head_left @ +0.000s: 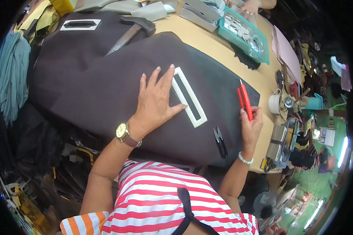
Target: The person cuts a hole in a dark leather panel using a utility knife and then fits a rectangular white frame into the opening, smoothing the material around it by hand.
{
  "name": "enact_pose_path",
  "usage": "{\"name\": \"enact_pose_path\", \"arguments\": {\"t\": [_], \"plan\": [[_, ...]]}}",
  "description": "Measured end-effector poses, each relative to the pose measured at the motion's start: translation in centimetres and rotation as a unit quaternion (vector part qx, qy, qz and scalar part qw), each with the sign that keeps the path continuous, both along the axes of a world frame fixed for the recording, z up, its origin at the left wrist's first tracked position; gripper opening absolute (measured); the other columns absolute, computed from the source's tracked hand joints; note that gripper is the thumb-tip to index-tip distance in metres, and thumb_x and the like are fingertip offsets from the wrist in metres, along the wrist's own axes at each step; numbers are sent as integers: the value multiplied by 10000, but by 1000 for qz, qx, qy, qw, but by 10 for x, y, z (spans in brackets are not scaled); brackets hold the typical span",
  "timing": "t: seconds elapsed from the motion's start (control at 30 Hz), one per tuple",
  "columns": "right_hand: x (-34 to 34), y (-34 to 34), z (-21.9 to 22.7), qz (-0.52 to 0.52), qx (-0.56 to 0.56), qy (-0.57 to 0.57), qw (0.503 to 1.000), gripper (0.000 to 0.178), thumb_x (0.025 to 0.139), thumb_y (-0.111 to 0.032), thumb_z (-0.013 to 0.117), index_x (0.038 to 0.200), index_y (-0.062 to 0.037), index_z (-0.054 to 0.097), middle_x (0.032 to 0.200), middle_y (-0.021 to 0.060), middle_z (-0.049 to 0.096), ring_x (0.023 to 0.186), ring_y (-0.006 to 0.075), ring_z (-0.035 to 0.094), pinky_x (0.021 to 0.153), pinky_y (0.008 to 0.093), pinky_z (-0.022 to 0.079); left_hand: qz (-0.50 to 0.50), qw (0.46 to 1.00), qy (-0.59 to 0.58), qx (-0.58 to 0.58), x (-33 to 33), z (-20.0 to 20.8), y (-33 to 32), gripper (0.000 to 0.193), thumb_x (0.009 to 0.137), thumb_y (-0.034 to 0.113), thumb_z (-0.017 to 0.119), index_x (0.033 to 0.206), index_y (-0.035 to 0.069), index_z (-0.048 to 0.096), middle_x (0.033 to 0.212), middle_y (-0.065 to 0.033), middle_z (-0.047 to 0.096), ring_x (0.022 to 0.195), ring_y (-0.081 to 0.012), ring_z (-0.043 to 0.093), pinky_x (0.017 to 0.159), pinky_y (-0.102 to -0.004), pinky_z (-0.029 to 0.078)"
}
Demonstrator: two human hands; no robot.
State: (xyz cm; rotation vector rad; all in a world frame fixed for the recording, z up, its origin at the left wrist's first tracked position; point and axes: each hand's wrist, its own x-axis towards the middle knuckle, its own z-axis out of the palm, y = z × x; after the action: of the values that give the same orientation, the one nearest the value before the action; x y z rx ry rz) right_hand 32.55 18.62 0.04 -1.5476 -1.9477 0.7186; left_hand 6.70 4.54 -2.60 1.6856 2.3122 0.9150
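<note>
My left hand lies on a large dark brown sheet, fingers spread. Its forefinger and thumb touch the left long side of a narrow white rectangular frame, which has a long slot through it. In my right hand, over the sheet's right side, is a slim red pen-like tool with a pale tip pointing away from me. A second red strip runs alongside the tool; whether it is part of it I cannot tell. Black-handled thread snips lie on the sheet between the frame and my right wrist.
A hammer rests on the sheet's far side, near another white frame around a dark slot. Beyond, on the tan table, stand a teal basket of small pieces and a grey box. Another person's hand is by the basket.
</note>
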Motion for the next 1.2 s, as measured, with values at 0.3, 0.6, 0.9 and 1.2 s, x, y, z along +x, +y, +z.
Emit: {"name": "enact_pose_path", "arguments": {"t": [0.3, 0.6, 0.9, 1.2], "plan": [[-86, -68, 3, 297, 48, 34, 953, 568, 751, 56, 638, 1292, -92, 546, 855, 149, 618, 710, 268, 634, 642, 360, 511, -2, 1000, -2, 6, 0, -1, 1, 1052, 632, 433, 800, 1425, -3, 264, 1403, -171, 404, 1311, -357, 344, 1057, -584, 234], [-89, -66, -4, 294, 59, 15, 954, 567, 750, 58, 635, 1290, -95, 551, 819, 140, 607, 671, 261, 621, 597, 362, 502, -5, 1000, -7, -4, 0, 0, 1, 1068, 615, 437, 809, 1426, -3, 271, 1415, -170, 394, 1310, -360, 348, 1058, -582, 233], [-91, -66, -4, 301, 65, 6, 951, 575, 754, 63, 629, 1299, -93, 539, 809, 153, 596, 670, 271, 616, 594, 372, 497, -3, 1000, -10, 2, 0, -1, 1, 1068, 616, 426, 812, 1428, -2, 266, 1413, -183, 393, 1314, -364, 344, 1061, -582, 229], [-122, -61, 67, 328, 76, -288, 897, 424, 830, -95, 627, 1250, -132, 579, 745, 148, 611, 618, 331, 613, 569, 416, 476, -6, 1000, -19, 3, 0, -2, 1, 1055, 630, 429, 801, 1427, -8, 264, 1410, -180, 396, 1318, -361, 340, 1057, -588, 230]]}}
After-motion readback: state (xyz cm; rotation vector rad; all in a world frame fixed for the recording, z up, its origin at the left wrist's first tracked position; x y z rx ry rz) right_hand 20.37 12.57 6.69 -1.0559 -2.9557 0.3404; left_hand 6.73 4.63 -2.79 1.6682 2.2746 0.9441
